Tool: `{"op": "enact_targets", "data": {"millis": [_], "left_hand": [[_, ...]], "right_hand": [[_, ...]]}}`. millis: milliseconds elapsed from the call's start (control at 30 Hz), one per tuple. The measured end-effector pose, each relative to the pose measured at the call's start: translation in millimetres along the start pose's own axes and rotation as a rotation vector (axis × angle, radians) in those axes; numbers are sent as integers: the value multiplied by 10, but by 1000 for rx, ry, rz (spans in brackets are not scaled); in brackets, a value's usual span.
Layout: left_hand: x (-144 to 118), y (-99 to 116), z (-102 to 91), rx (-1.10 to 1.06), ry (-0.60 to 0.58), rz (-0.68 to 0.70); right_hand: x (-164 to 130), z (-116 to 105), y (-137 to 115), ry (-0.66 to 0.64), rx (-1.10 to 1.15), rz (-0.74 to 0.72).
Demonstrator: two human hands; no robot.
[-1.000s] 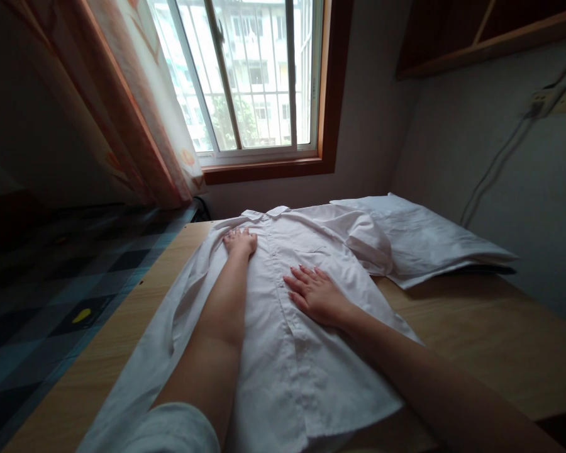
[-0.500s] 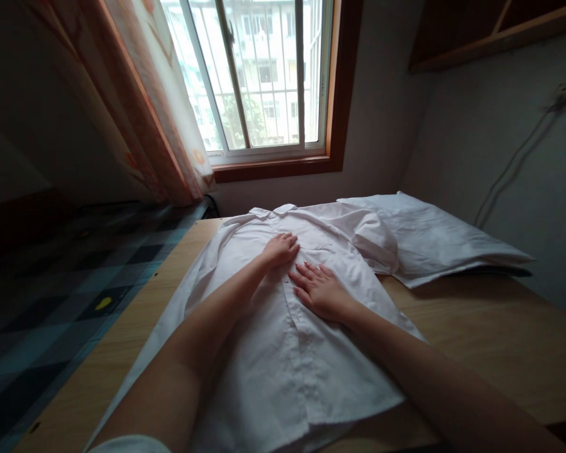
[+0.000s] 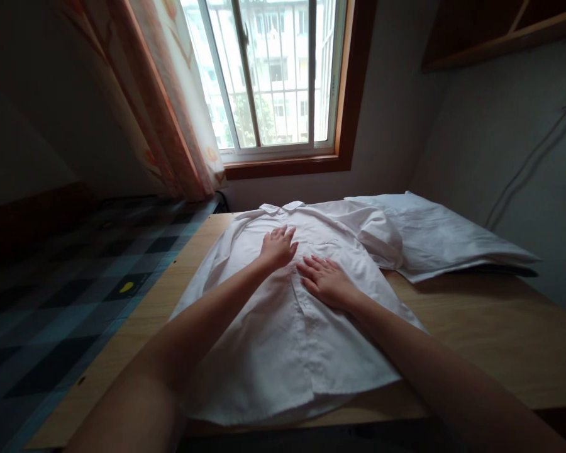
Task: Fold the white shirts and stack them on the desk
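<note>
On the table [image 3: 476,340], a white shirt [image 3: 283,340] lies spread out flat, with its collar toward the far edge by the window and its bottom hem at the near edge. Both hands rest palm down on the shirt's chest, close together: the left hand [image 3: 277,248] and the right hand [image 3: 327,280] each have their fingers lying flat and a little spread, pinching nothing. Another white cloth [image 3: 443,242] lies at the far right corner.

Left hand [image 3: 277,247] and right hand [image 3: 327,281] lie flat (fingers spread), side by side.
</note>
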State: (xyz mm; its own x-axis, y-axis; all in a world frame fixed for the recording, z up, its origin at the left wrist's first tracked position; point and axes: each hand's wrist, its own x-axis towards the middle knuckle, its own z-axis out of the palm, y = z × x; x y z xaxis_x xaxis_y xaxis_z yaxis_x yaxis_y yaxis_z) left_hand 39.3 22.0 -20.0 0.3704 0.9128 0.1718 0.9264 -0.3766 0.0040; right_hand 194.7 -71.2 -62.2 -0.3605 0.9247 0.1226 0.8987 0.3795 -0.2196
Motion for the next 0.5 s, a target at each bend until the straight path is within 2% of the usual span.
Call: {"op": "enact_targets", "data": {"millis": [133, 233, 500], "left_hand": [[-593, -108, 39, -17, -137, 5], [-858, -161, 128, -23, -161, 21], [-861, -182, 141, -54, -147, 49]], "right_hand": [[1, 2, 6, -5, 7, 4], [11, 14, 20, -9, 7, -11], [33, 8, 56, -12, -6, -37]]}}
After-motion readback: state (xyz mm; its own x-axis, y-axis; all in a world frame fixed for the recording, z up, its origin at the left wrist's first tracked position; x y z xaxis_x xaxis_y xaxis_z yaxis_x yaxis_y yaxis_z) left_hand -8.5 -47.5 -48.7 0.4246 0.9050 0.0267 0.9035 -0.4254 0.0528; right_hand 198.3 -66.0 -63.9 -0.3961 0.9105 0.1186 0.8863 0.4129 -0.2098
